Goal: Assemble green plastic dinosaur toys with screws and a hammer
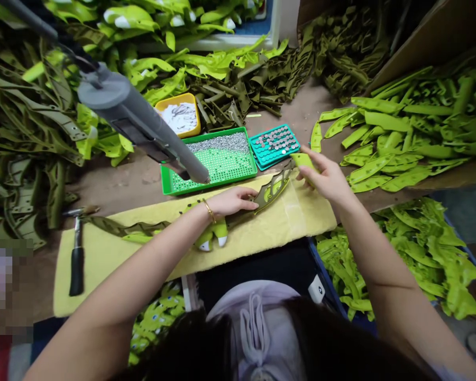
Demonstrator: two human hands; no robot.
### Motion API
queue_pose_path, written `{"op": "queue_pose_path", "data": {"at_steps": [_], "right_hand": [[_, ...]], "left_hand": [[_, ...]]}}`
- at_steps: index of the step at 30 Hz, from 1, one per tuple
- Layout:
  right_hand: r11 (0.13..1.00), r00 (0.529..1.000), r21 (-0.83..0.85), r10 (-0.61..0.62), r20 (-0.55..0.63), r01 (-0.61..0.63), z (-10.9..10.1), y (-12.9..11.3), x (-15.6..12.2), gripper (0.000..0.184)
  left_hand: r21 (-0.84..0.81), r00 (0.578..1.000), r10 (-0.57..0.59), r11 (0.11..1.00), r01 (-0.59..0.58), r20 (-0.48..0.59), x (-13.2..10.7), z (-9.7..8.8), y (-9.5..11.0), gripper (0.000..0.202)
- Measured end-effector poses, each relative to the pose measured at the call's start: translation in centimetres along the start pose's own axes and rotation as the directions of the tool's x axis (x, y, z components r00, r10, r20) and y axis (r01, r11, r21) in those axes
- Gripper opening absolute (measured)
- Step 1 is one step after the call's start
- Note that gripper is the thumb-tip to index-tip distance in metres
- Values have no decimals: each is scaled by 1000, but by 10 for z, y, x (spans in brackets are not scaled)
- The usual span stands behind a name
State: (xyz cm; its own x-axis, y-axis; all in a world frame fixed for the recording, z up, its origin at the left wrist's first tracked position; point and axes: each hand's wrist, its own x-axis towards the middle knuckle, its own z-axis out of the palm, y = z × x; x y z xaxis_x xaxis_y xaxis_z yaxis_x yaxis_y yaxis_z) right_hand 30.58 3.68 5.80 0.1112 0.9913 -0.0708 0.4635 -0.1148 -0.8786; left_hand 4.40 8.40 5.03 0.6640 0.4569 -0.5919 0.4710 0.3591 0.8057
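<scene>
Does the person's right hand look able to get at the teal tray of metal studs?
Probably yes: the right hand sits close to the teal tray, nothing between them, though it holds a green strap.

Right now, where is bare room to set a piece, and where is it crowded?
Brown tabletop shows between the green tray and olive fabric pieces, and above the teal tray by the lime strips. Crowded: the yellow pad around the left hand and right hand.

From my feed, the long olive fabric strip [272,193] lies slantwise across the yellow pad [103,275], its cut-out openings showing lime. A lime flap [212,235] with white tips droops at its middle, and the right hand [325,177] pinches its lime end.
</scene>
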Motion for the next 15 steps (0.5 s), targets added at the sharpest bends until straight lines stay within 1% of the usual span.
{"op": "queue_pose_path", "data": {"at_steps": [1, 2, 3, 4, 5, 7, 9, 11, 12, 13, 14, 15], "right_hand": [[1000, 999, -21, 19, 36, -19, 5, -4, -4, 61], [998, 998, -62, 7, 62, -3, 9, -7, -8, 63], [992, 995, -117, -38, 90, 49, 12, -10, -11, 62], [976, 985, -175, -109, 131, 131, 14, -12, -13, 59], [945, 963, -230, -190, 189, 232, 15, -13, -15, 53], [841, 893, -340, -317, 319, 420, 18, -15, -17, 43], [697, 807, -432, -386, 446, 573, 22, -17, -18, 37], [544, 716, -475, -435, 546, 692, 28, -19, -17, 35], [484, 677, -478, -456, 577, 733, 31, -20, -16, 35], [442, 648, -475, -475, 596, 761, 35, -20, -14, 35], [419, 632, -474, -488, 602, 774, 38, -20, -13, 35], [411, 629, -476, -495, 599, 777, 42, -20, -11, 35]], "left_hand": [[-25, 1000, -10, 1000, 10, -1, 0, 0, 1, 35], [-54, 1000, -17, 998, 18, 2, 0, 0, 2, 35], [-81, 1000, -22, 996, 22, 5, 1, -1, 2, 35], [-99, 1000, -24, 995, 25, 6, 1, -1, 2, 35], [-106, 1000, -27, 994, 27, 1, 1, -1, 2, 35], [-100, 999, -34, 995, 32, -21, 3, -1, 0, 34], [-106, 997, -33, 994, 26, -68, 4, 0, -2, 32], [-136, 993, -13, 991, -3, -116, 4, 1, -3, 32], [-147, 991, 4, 989, -23, -131, 4, 2, -3, 33], [-145, 990, 19, 989, -39, -138, 4, 2, -3, 35], [-116, 990, 30, 992, -46, -137, 4, 2, -3, 38], [-62, 987, 48, 996, -58, -152, 4, 2, -3, 41]]}}
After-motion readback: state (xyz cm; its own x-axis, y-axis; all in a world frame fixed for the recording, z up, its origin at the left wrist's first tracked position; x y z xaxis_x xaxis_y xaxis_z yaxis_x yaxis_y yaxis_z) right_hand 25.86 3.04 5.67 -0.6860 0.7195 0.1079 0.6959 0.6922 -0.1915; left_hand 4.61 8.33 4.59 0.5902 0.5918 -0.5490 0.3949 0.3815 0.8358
